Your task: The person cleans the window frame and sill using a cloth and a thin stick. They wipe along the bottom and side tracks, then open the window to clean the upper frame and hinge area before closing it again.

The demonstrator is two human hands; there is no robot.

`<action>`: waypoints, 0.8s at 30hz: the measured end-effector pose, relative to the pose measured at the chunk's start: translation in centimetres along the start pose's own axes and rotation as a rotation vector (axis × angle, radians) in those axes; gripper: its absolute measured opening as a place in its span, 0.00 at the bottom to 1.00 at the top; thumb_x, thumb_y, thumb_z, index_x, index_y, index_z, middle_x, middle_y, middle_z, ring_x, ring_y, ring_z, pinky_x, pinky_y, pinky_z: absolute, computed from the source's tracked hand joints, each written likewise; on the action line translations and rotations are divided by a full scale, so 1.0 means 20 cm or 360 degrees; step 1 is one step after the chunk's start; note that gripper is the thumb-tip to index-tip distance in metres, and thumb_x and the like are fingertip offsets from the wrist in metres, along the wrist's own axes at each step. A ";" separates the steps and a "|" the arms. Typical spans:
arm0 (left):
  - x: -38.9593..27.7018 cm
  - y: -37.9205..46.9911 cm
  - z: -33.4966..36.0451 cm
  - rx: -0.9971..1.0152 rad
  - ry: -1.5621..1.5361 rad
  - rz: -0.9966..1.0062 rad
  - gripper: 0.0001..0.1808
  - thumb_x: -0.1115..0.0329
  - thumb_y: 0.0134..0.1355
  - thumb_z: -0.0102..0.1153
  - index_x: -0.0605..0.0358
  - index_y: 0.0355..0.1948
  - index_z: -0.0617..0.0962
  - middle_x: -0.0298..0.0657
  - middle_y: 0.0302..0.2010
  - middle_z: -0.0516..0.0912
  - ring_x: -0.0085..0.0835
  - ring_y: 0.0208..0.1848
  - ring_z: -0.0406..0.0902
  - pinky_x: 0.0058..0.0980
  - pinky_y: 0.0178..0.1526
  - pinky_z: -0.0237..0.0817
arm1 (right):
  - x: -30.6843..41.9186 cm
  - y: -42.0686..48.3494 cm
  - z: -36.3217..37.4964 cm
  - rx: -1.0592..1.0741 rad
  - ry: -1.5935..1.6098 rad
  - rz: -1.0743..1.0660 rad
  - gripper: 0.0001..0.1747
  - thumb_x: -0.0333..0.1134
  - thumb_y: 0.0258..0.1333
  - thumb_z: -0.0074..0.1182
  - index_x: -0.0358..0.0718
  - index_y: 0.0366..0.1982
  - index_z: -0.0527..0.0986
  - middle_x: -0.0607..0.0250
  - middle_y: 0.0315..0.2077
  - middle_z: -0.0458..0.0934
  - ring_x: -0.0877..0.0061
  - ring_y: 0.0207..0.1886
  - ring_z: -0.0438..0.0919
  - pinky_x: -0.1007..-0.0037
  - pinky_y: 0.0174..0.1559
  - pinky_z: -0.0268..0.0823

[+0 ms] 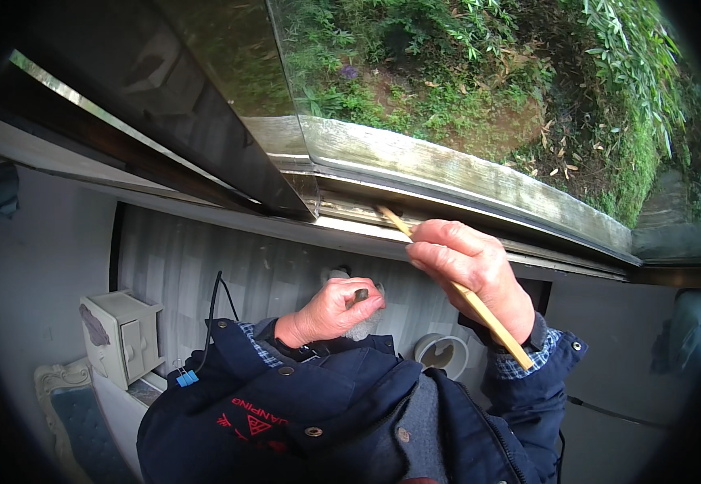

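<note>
My right hand (477, 263) grips a flat, pale bamboo stick (491, 322). The stick's far tip is inside the sliding track (356, 209) of a window frame, and its other end extends back over my wrist. Lower and to the left, in front of my jacket, my left hand (329, 308) is closed around a dark, rounded handle (360, 294). Most of that handle is hidden by the fingers. A grey, fuzzy thing (362, 328) shows beneath this hand; I cannot tell whether it is joined to the handle.
A dark-framed sliding pane (247, 151) stands at the left end of the track. Beyond the sill lie a weathered ledge (423, 151) and a planted slope (447, 91). Below are a white bucket (456, 351), a small cabinet (125, 339) and a tufted blue headboard (84, 417).
</note>
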State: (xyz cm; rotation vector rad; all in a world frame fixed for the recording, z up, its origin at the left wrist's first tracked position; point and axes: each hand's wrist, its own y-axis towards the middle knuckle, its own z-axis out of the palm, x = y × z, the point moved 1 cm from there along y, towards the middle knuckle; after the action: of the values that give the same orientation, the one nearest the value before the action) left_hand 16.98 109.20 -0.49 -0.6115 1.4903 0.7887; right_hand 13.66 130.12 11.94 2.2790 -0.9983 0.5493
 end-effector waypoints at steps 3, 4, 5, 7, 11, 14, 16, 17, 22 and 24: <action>0.00 0.01 0.02 -0.0007 0.0013 0.0028 0.07 0.71 0.64 0.57 0.65 0.32 0.80 0.42 0.29 0.81 0.32 0.29 0.77 0.27 0.33 0.67 | -0.03 0.06 0.08 -0.0028 0.0086 -0.0111 0.16 0.21 0.44 0.61 0.33 0.39 0.77 0.55 0.39 0.78 0.61 0.41 0.81 0.69 0.41 0.75; 0.00 0.01 0.02 -0.0010 0.0006 0.0028 0.07 0.70 0.64 0.57 0.65 0.32 0.80 0.42 0.29 0.81 0.33 0.29 0.77 0.27 0.33 0.67 | -0.04 0.07 0.10 -0.0026 0.0105 -0.0110 0.15 0.20 0.44 0.62 0.34 0.38 0.78 0.54 0.39 0.79 0.62 0.41 0.81 0.68 0.40 0.76; -0.01 0.01 0.02 -0.0005 0.0007 0.0039 0.07 0.70 0.64 0.57 0.64 0.32 0.80 0.42 0.29 0.81 0.33 0.29 0.78 0.28 0.33 0.67 | -0.05 0.08 0.12 -0.0027 0.0124 -0.0108 0.14 0.20 0.44 0.64 0.34 0.37 0.78 0.54 0.38 0.79 0.62 0.40 0.82 0.68 0.40 0.76; -0.02 0.01 0.01 -0.0002 0.0009 0.0039 0.07 0.70 0.65 0.57 0.64 0.34 0.80 0.40 0.29 0.81 0.30 0.30 0.77 0.26 0.34 0.67 | -0.06 0.05 0.08 -0.0040 0.0157 -0.0055 0.12 0.21 0.46 0.63 0.34 0.37 0.78 0.55 0.38 0.80 0.62 0.41 0.82 0.68 0.41 0.76; -0.04 -0.01 0.02 -0.0112 -0.0289 -0.0279 0.06 0.70 0.66 0.57 0.63 0.40 0.80 0.34 0.29 0.79 0.21 0.32 0.75 0.22 0.37 0.67 | -0.07 -0.05 -0.04 -0.0117 0.0127 0.0184 0.08 0.23 0.48 0.64 0.34 0.33 0.79 0.57 0.33 0.80 0.65 0.35 0.82 0.70 0.37 0.75; -0.06 0.00 0.01 -0.0140 -0.0468 -0.0250 0.18 0.72 0.68 0.55 0.62 0.58 0.72 0.30 0.30 0.77 0.16 0.33 0.72 0.19 0.40 0.67 | -0.08 -0.12 -0.11 -0.0345 0.0160 0.0248 0.07 0.21 0.50 0.62 0.33 0.34 0.80 0.56 0.34 0.81 0.67 0.35 0.82 0.70 0.37 0.74; -0.09 0.02 0.00 -0.0133 -0.0574 -0.0238 0.31 0.75 0.68 0.53 0.63 0.69 0.60 0.31 0.31 0.76 0.17 0.35 0.71 0.19 0.42 0.66 | -0.08 -0.18 -0.09 -0.0594 0.0380 0.0479 0.06 0.21 0.54 0.59 0.32 0.36 0.80 0.56 0.33 0.81 0.71 0.35 0.82 0.73 0.38 0.75; -0.10 0.03 0.00 -0.0183 -0.0620 -0.0253 0.32 0.75 0.68 0.53 0.63 0.70 0.58 0.32 0.31 0.76 0.17 0.35 0.71 0.19 0.43 0.66 | -0.08 -0.21 -0.08 -0.0731 0.0591 0.0626 0.05 0.21 0.57 0.57 0.31 0.36 0.80 0.56 0.33 0.81 0.73 0.35 0.82 0.74 0.38 0.75; -0.17 0.11 -0.02 -0.0320 -0.0673 -0.0250 0.39 0.77 0.67 0.50 0.63 0.74 0.47 0.36 0.32 0.75 0.19 0.36 0.71 0.21 0.46 0.66 | -0.12 -0.29 0.02 -0.1082 0.1003 0.1029 0.06 0.25 0.65 0.52 0.29 0.39 0.77 0.58 0.33 0.81 0.76 0.34 0.82 0.76 0.39 0.75; -0.18 0.15 -0.02 -0.0342 -0.0652 -0.0211 0.39 0.78 0.67 0.50 0.65 0.73 0.46 0.37 0.32 0.76 0.20 0.36 0.72 0.21 0.45 0.66 | -0.14 -0.30 0.04 -0.1106 0.1114 0.1104 0.08 0.28 0.67 0.50 0.30 0.40 0.76 0.60 0.32 0.81 0.76 0.32 0.83 0.76 0.39 0.76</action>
State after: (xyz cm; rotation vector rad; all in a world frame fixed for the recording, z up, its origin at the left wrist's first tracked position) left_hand 14.66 110.37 3.49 -0.6559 0.9898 0.9145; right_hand 16.56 134.32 7.73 0.9805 -1.3078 0.9934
